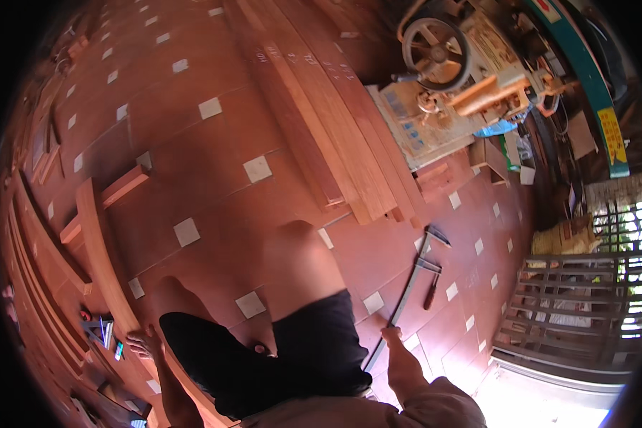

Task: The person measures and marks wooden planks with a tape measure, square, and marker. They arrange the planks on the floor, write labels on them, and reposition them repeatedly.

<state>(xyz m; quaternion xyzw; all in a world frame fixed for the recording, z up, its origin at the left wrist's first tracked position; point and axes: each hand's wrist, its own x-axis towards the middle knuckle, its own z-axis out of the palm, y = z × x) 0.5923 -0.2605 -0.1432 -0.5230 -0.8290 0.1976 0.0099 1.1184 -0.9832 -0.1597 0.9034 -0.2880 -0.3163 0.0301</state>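
My right hand [391, 334] is closed around the bar of a long metal F-clamp [408, 287]. The clamp's jaws point away from me, and its wooden handle [431, 292] hangs off to the right side. On my left, a long reddish wooden plank [107, 260] runs from beyond my knee back past my hip. Across this plank lies my left hand [144, 344], its fingers stretched out and a little apart. Whether the fingertips press on the wood cannot be made out. A short wooden block [126, 187] sits beside the plank's far end.
Long boards with chalk marks [328, 135] are stacked ahead. A dusty machine with a handwheel [436, 54] stands at the far right. More boards [39, 278] lie at the left, near small tools [101, 334]. A slatted gate [581, 307] is at the right.
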